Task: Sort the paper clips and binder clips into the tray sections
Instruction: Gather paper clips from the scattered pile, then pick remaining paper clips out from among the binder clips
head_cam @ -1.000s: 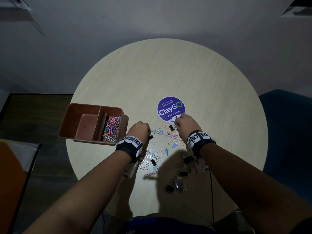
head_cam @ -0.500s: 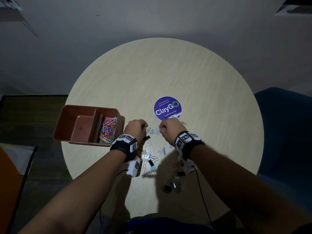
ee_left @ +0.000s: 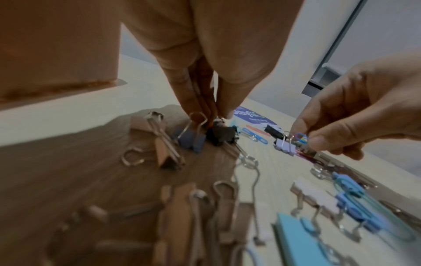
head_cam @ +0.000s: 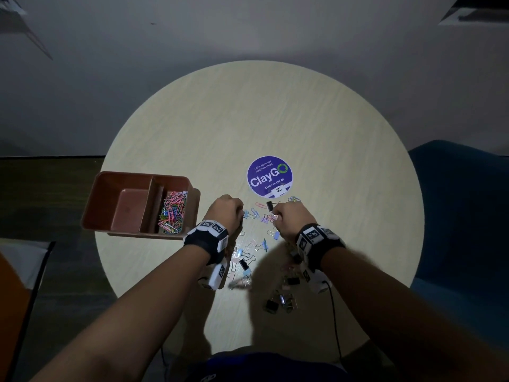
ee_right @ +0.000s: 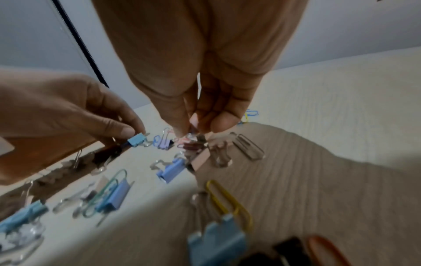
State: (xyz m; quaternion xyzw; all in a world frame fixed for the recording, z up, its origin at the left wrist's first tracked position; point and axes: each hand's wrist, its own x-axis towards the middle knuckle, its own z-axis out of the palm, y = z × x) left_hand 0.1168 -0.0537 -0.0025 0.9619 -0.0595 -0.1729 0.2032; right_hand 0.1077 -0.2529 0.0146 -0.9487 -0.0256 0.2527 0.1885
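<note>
Mid-frame on the round pale woodgrain bench (head_cam: 275, 119), the left hand (head_cam: 226, 212) pinches a wire-handled binder clip (ee_left: 219, 134); the right hand (head_cam: 289, 220) pinches small clips (ee_right: 191, 138). The brown tray (head_cam: 110, 194) at left holds glossy paper clips (head_cam: 172, 213).

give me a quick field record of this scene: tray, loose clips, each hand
tray: brown, at the table's left edge, two sections
right section: coloured paper clips
left section: looks empty
loose clips: binder clips and paper clips mixed on the table, near both hands
left hand: fingertips pinching among binder clips; which one is unclear
right hand: pinching small clips; exact item blurred
sticker: purple ClayGo, beyond the hands
</note>
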